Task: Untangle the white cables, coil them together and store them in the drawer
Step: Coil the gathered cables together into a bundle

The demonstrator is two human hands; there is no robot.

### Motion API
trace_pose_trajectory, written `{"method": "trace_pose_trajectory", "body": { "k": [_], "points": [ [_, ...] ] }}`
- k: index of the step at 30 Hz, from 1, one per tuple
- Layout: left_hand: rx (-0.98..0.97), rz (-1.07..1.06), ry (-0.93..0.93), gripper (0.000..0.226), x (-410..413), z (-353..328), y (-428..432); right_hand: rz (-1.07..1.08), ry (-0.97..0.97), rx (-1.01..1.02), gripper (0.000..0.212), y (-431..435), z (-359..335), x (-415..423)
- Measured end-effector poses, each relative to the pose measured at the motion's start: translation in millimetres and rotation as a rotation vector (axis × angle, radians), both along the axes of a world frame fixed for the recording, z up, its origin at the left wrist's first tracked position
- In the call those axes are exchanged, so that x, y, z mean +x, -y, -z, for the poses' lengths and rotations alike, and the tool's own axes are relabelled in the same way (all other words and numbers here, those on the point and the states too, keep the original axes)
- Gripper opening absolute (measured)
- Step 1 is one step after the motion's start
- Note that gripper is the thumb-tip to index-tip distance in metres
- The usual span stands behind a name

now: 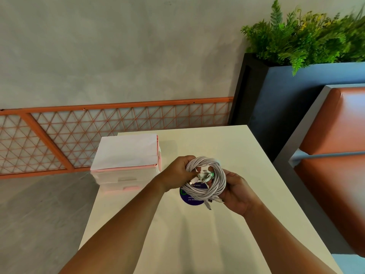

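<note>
The white cables (218,175) are wound into one round coil held above the middle of the white table (246,155). My left hand (177,173) grips the coil's left side, fingers curled round the strands. On the lower right side, my right hand (236,192) holds the coil, with loose plug ends poking out below it. More plugs, one with a green part, sit inside the ring. The pink-and-white drawer unit (126,171) stands at the table's left edge, its drawers closed.
A round purple sticker (192,201) lies on the table beneath the coil. White paper (126,151) covers the drawer unit's top. An orange bench seat (333,155) flanks the table's right side; a planter with greenery (306,36) stands behind it.
</note>
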State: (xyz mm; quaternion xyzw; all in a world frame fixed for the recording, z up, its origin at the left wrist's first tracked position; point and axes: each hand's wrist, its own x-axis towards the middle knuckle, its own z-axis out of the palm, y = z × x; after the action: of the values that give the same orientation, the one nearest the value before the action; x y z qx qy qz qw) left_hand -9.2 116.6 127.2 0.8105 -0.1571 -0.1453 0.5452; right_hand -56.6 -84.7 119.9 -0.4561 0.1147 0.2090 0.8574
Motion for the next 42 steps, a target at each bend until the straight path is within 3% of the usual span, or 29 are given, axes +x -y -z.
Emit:
{"method": "trace_pose_trajectory", "body": {
  "k": [5,11,17,22,27,31,35,42],
  "points": [
    [0.228,-0.067,0.081,0.011,3,3,0,-0.067,-0.013,-0.030,0.039,-2,6,1],
    [0.486,-0.269,0.228,0.020,-3,13,13,-0.047,-0.087,-0.023,0.040,-12,14,-3],
    [0.587,-0.415,0.310,0.035,-7,16,28,0.018,-0.008,-0.313,0.027,-32,11,-7],
    [0.256,-0.442,0.150,0.041,5,9,24,0.042,-0.094,-0.256,0.030,-30,8,-4],
    [-0.209,-0.449,-0.189,0.037,-5,7,23,0.126,-0.028,-0.199,0.021,-28,6,3],
    [-0.556,-0.457,-0.353,0.017,-15,15,22,0.217,-0.026,-0.124,0.019,-25,2,8],
    [-0.645,-0.460,-0.269,0.019,-26,26,33,0.212,-0.022,-0.099,0.018,-25,-2,14],
    [-0.438,-0.602,0.114,0.029,-29,18,49,0.244,0.020,-0.238,0.012,-33,-2,11]
  ]
}}
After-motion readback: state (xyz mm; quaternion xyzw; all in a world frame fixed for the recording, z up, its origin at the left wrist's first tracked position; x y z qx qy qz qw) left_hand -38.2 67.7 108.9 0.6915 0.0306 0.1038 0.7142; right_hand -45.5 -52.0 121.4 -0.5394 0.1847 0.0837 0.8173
